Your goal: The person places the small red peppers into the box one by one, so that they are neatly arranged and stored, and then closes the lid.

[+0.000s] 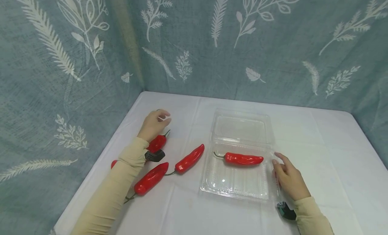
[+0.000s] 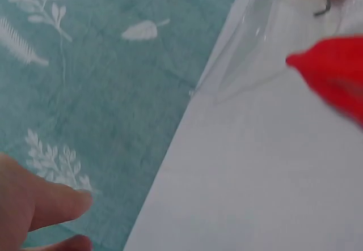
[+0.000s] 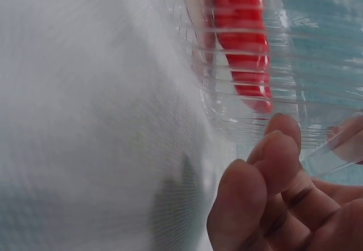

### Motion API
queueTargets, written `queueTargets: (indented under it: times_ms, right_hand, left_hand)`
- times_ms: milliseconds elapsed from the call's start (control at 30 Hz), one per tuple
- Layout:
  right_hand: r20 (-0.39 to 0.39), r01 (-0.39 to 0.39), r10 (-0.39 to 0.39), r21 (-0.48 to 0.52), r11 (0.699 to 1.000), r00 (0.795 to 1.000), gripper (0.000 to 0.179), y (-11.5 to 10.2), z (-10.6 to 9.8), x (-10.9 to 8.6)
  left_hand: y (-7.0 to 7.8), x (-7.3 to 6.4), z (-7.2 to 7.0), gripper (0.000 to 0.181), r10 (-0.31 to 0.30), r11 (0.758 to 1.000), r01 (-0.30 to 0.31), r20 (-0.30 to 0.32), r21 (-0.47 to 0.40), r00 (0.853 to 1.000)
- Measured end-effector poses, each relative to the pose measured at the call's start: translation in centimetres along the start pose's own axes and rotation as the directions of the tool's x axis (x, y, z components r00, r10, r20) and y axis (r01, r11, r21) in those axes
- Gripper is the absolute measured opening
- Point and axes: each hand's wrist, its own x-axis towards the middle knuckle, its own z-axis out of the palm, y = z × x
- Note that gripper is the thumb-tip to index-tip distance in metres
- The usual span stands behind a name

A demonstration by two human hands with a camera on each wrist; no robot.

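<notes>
My left hand (image 1: 154, 125) hovers over the table's far left part, fingers loosely bent with nothing between them. Just below it, partly covered by the wrist, lies a red chili pepper (image 1: 157, 143). My right hand (image 1: 289, 177) is at the right side of a clear plastic clamshell box (image 1: 236, 189), fingertips right at its wall and fingers relaxed. Inside the opened box a red pepper (image 1: 244, 159) lies crosswise, stem to the left. The right wrist view shows this pepper (image 3: 243, 41) through the ribbed wall, close to my fingertips (image 3: 241, 188).
Two more red peppers, one nearer (image 1: 151, 179) and one by the box (image 1: 190, 159), lie on the white table (image 1: 188, 208). Another shows as a red tip (image 1: 113, 163) behind the left sleeve. The box's lid (image 1: 242, 125) lies folded back. A patterned curtain (image 1: 197, 60) hangs behind.
</notes>
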Motion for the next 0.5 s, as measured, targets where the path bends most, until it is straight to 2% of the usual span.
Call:
queueTargets:
  times_ms: [133, 233, 400, 500]
  right_hand:
    - [-0.003, 0.005, -0.005, -0.006, 1.000, 1.000, 0.054, 0.0, 0.0, 0.0]
    - [0.001, -0.001, 0.001, -0.004, 1.000, 1.000, 0.054, 0.0, 0.0, 0.0]
    - [0.010, -0.017, 0.017, 0.002, 1.000, 1.000, 0.056, 0.1, 0.0, 0.0]
    - [0.007, -0.017, 0.017, -0.001, 1.000, 1.000, 0.056, 0.3, 0.0, 0.0]
  left_hand:
    - [-1.3, 0.5, -0.5, 0.036, -0.083, 0.996, 0.083, -0.036, 0.009, 0.996]
    - [-2.1, 0.9, -0.9, 0.041, -0.139, 0.989, 0.142, -0.073, 0.039, 0.988]
    - [-3.2, 1.1, -1.2, 0.051, -0.251, 0.966, 0.256, -0.112, 0.040, 0.962]
    - [-3.8, 1.1, -1.1, 0.057, -0.294, 0.954, 0.299, -0.114, 0.031, 0.949]
